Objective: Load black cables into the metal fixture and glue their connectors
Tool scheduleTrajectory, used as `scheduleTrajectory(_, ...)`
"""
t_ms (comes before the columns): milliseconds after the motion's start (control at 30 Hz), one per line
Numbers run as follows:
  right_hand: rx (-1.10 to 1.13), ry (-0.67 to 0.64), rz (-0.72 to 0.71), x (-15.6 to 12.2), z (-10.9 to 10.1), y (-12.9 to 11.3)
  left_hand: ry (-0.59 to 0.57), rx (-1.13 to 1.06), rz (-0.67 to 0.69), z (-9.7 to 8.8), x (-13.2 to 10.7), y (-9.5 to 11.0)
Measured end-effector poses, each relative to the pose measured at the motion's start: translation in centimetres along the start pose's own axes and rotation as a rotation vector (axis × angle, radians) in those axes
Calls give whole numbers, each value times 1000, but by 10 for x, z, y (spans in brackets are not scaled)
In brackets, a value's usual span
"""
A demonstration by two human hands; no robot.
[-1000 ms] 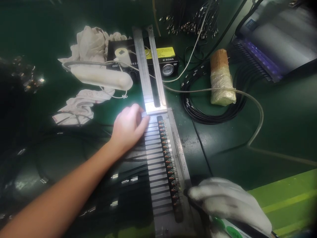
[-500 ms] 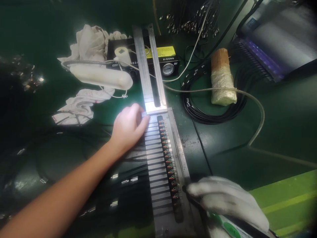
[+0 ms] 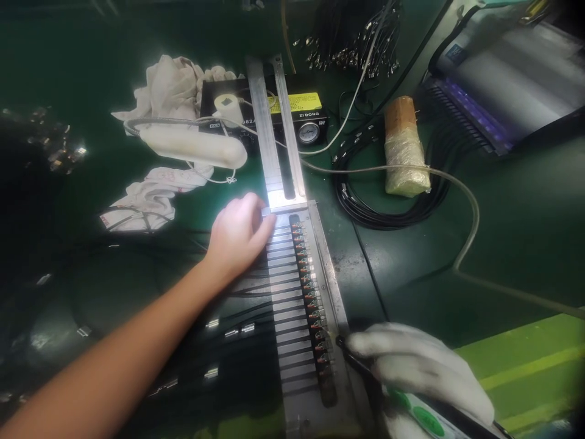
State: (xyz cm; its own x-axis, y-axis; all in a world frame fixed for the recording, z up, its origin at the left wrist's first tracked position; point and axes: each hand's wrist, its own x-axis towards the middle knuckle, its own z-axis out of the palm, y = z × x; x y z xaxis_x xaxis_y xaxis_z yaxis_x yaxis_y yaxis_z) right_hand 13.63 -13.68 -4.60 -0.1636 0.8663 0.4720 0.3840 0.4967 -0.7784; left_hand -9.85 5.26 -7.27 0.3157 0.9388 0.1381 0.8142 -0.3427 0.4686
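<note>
Edging toward twelve o'clock, the fingers of my right hand, wrapped round a pen-like tool, bring its tip beside wire ends farther up the jig on the counter. Whether my left hand grips its eleven-o'clock edge, I can't tell from here. At one o'clock, a hose crosses, obstructing the coiled cable.

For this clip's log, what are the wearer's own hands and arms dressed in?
The left hand is ungloved, and its forearm shows no sleeve. The right hand wears a white glove with greyish smudges; its forearm is out of view.
</note>
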Motion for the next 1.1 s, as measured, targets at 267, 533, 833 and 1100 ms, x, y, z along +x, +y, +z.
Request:
scheduleTrajectory(267,-68,-73,-67,10,-9,-12,3,2,0,1,0,0)
scheduleTrajectory(533,-59,-141,-144,-4,-4,-1,6,9,-1,0,1,1)
scheduleTrajectory(833,-37,-157,-132,-4,-6,3,10,7,9,2,1,-1)
scheduleTrajectory(1100,-35,-190,-156,-8,-10,3,9,3,7,2,0,-1)
